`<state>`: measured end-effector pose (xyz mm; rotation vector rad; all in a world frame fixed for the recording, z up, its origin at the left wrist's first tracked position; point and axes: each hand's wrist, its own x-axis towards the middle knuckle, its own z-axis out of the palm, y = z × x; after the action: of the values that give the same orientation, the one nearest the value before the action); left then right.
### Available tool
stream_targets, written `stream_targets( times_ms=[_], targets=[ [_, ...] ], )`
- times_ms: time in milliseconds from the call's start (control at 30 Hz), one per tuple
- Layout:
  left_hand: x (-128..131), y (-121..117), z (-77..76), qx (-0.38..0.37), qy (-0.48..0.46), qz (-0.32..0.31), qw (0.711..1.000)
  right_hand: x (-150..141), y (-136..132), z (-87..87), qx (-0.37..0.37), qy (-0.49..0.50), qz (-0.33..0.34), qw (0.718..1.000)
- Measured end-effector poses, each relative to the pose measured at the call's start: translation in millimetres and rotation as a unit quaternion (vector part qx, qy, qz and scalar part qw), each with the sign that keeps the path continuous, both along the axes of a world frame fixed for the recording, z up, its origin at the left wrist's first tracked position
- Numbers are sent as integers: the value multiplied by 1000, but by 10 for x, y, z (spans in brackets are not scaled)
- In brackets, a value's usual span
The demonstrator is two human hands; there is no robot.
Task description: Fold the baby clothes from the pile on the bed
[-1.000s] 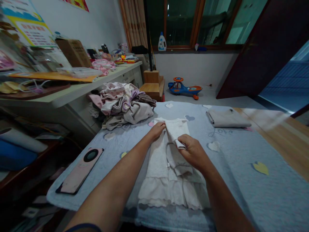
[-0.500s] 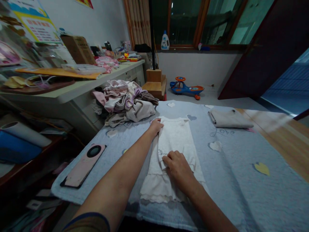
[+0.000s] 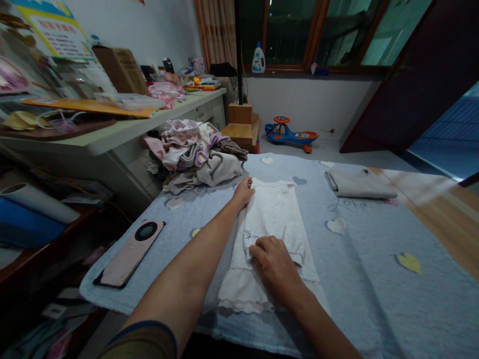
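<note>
A white child's garment (image 3: 270, 209) with a scalloped ruffle at its near end lies flat on the blue bedspread, its sleeves folded inward over the front. A small dark print shows near one cuff. My left hand (image 3: 244, 193) is closed at the garment's far left corner, pinching the cloth. Lower down, the curled fingers of my right hand (image 3: 275, 264) grip the sleeve end, close to the cuffs. The fingertips of the right hand are partly hidden behind its own knuckles.
A heap of crumpled clothes (image 3: 202, 157) sits at the far left of the bedspread (image 3: 359, 279). A folded grey cloth (image 3: 359, 183) lies at the far right. A pink phone (image 3: 130, 254) rests near the left edge. Beyond are a cluttered desk (image 3: 108, 137) and a ride-on toy (image 3: 292, 134).
My right hand has shifted slightly toward me along the sleeve end, and the cuffs lie a little lower. My left hand stays at the far corner. The view has tilted slightly.
</note>
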<state>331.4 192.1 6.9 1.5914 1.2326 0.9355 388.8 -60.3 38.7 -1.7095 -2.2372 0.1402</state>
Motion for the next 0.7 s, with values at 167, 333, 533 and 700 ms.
stream_targets(
  times_ms=[167, 333, 533, 700],
  targets=[
    [-39, -347, 170, 169, 158, -31, 972, -70, 20, 13, -16, 37, 6, 999],
    [-105, -754, 99, 221, 304, -176, 910, -21, -47, 49, -58, 107, 55, 991],
    [-188, -819, -121, 204, 350, -186, 895, 496, 196, 296, -96, 198, 23, 975],
    [-199, -823, -166, 226, 358, -171, 890, 916, 674, 128, -75, 99, -186, 975]
  ],
)
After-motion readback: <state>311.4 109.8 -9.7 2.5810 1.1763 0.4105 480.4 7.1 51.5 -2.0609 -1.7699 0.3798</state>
